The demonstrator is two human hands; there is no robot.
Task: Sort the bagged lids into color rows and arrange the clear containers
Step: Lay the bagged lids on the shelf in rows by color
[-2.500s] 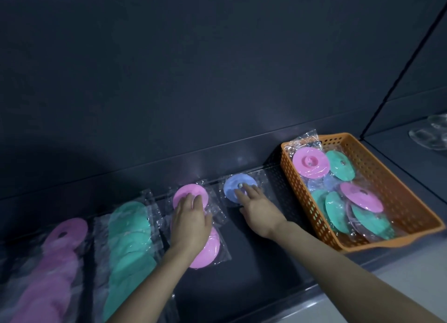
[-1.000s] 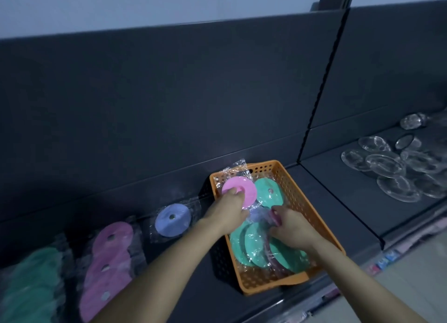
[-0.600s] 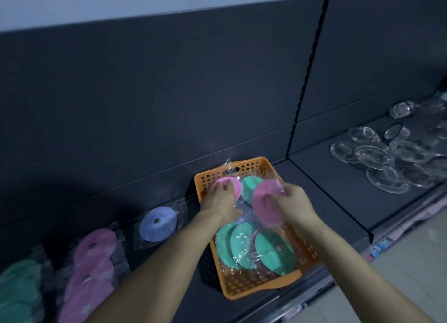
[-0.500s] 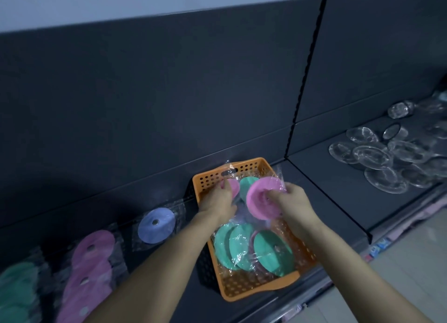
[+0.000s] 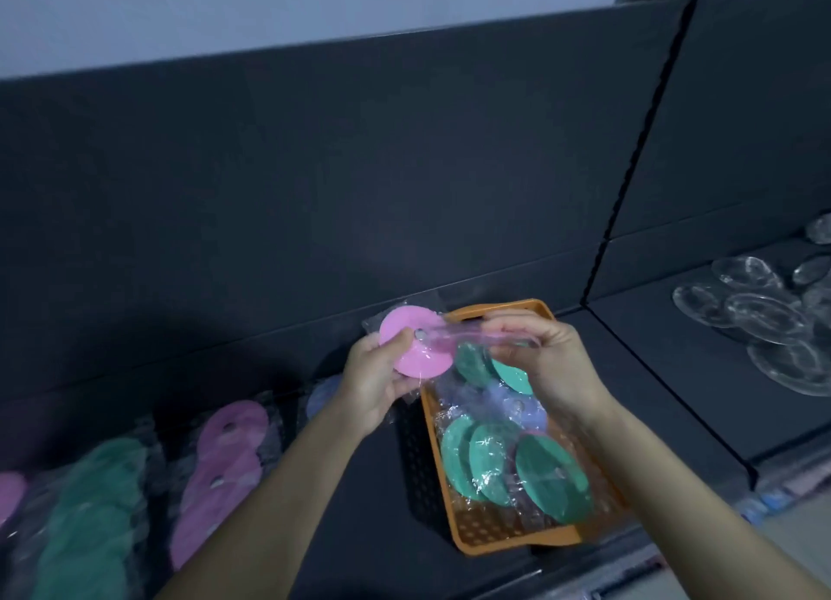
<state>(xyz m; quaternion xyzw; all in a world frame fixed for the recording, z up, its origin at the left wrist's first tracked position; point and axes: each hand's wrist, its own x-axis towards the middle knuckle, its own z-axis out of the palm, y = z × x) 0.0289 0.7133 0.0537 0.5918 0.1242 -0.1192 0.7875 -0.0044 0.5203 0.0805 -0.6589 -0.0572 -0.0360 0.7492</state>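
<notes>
- Head view: the left hand (image 5: 373, 386) has lifted its pink bagged lid (image 5: 416, 352) out of the orange basket (image 5: 508, 543); its fingers curl round the lid, above the basket's far left corner
- The right hand (image 5: 555, 365) still pinches the second pink lid (image 5: 476, 332), now turned edge-on and reaching across the first
- Green lids (image 5: 551, 485) and a blue lid (image 5: 524, 408) lie in the basket
- On the shelf (image 5: 652, 374), the pink row (image 5: 229, 455) and green row (image 5: 90, 509) lie left; the clear containers (image 5: 764, 316) are well apart, right

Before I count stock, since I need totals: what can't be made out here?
Head view:
Blue lid: mostly hidden by left hand.
Green row: blurred, cut off below; count unclear.
Clear containers: cut by right edge.
Basket contents: overlapping, lower layer hidden.
</notes>
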